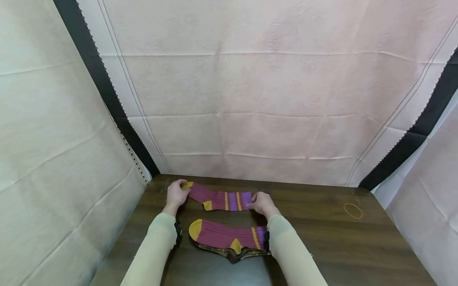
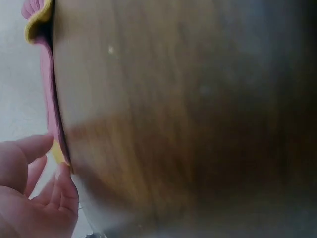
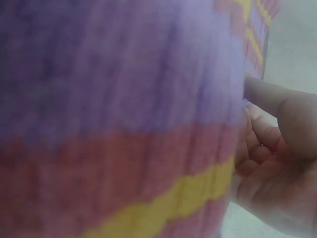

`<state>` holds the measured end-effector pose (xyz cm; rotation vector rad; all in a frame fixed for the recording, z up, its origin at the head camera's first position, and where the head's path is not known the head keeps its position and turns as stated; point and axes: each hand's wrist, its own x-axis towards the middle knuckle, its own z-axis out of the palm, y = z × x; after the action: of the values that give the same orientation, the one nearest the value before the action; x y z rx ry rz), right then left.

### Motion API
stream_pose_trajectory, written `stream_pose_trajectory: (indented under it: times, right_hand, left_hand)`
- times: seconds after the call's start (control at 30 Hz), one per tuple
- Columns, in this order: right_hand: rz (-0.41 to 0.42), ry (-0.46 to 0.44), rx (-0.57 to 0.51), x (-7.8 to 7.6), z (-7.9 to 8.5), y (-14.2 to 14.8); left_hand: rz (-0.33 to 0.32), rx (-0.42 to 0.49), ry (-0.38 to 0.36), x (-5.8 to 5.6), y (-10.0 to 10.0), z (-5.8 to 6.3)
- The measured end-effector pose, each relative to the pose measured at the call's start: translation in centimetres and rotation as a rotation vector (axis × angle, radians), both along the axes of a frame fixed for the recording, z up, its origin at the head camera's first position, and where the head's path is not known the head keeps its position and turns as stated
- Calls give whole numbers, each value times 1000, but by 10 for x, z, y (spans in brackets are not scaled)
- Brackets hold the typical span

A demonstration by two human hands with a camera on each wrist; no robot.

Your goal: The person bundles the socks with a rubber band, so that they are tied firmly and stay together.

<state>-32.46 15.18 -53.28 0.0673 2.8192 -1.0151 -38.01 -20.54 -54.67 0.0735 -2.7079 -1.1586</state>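
A maroon sock (image 1: 214,197) with a yellow toe and heel and purple and yellow cuff stripes lies stretched sideways near the table's far edge. My left hand (image 1: 176,194) pinches its yellow toe between thumb and fingers, as the left wrist view shows too. At the other end my right hand (image 1: 263,204) pinches the purple cuff. Closer to me, between my forearms, a second matching sock (image 1: 223,234) rests on a stack of socks; dark patterned edges (image 1: 214,249) show beneath it. My right wrist hides part of that cuff, and its stripes fill much of the right wrist view.
An orange rubber band (image 1: 352,204) lies on the dark wooden table (image 1: 358,246) toward the right. Pale cloth panels (image 1: 268,99) hang behind the table and on both sides. Black strips (image 1: 107,89) run down their corners.
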Motion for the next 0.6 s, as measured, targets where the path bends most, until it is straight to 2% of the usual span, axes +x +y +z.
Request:
stream_pose_trajectory:
  times: [0.1,0.3,0.6]
  right_hand:
    - [1,-8,-12,0,-1,1]
    - [-1,6,-36,2,-3,3]
    - [16,-16,-65,-4,-5,7]
  left_hand:
    - [25,9,-40,2,-3,1]
    - [21,34,-86,1,-4,0]
    - [14,161,-154,3,-9,-1]
